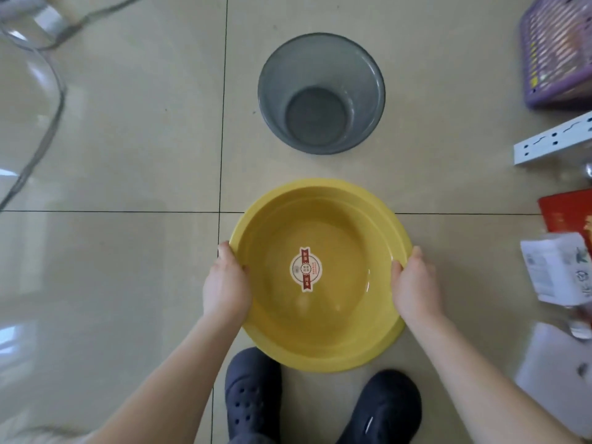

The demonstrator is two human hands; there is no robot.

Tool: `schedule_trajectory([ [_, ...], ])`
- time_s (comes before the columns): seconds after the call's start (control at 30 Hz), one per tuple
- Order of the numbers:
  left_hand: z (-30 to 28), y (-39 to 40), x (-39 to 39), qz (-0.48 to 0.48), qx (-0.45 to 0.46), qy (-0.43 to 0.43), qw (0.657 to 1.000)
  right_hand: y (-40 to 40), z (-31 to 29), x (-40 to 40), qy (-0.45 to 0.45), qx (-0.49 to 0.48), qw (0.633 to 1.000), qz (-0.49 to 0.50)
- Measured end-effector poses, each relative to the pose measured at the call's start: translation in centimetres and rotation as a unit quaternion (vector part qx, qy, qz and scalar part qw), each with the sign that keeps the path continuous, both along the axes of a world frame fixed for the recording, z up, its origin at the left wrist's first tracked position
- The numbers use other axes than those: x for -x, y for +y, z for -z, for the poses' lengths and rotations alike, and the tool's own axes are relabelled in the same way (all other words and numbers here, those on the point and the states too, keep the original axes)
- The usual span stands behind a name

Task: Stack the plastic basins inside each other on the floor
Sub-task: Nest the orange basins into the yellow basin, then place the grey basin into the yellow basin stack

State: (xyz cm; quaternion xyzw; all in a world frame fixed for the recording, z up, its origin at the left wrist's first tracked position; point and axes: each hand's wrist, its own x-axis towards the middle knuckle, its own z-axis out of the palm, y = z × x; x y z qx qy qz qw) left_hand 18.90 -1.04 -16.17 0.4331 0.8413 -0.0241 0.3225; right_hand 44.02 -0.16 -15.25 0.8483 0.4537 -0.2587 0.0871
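Both your hands are clamped on the yellow basin (320, 274): your left hand (226, 283) wraps its left rim with the thumb hooked inside, and your right hand (416, 286) does the same on the right rim, fingers curled under the lip. You hold it upright, mouth up, directly in front of your dark shoes (253, 395); whether its base rests on the floor or hangs just above it cannot be told from this view.

What matters for the coming move is what lies straight ahead. The grey basin (320, 94) stands upright on the tiled floor (128, 155) on the far side of the yellow one, apart from it and nearly in line with it, so neither hand is clearly nearer. It looks deeper and narrower at the mouth than the yellow one, so my guess is the grey one would have to go inside the yellow, not the other way round.

Glossy beige tiles may let a basin slide. A cable (41, 129) trails at far left; a purple basket (557, 52), a white power strip (551, 142) and some packets crowd the right edge, so keep the move down the middle.
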Motion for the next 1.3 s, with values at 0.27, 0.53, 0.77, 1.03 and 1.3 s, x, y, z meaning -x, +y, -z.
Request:
schedule_trajectory([
  [0.27, 2.5, -0.7, 0.1, 0.001, 0.012, -0.011, 1.0, -0.1, 2.6, 0.1, -0.012, 0.005, 1.0, -0.024],
  [0.53, -7.7, 6.8, 1.2, 0.009, 0.094, 0.011, 0.995, 9.2, -7.8, -0.1, 0.012, 0.059, 0.998, -0.024],
  [0.77, -15.9, 20.2, 1.9, 0.014, 0.029, 0.013, 0.999, 24.7, -15.7, 1.5, 0.01, 0.019, 1.0, -0.019],
  [1.03, -8.2, 28.1, -1.2, -0.027, 0.024, 0.008, 0.999, 33.9, -6.6, 1.6, 0.029, 0.03, 0.998, -0.037],
  [1.3, 4.9, 30.9, -3.2, -0.086, 0.022, 0.002, 0.996, 37.1, 7.2, -1.0, 0.033, 0.025, 0.995, -0.089],
])
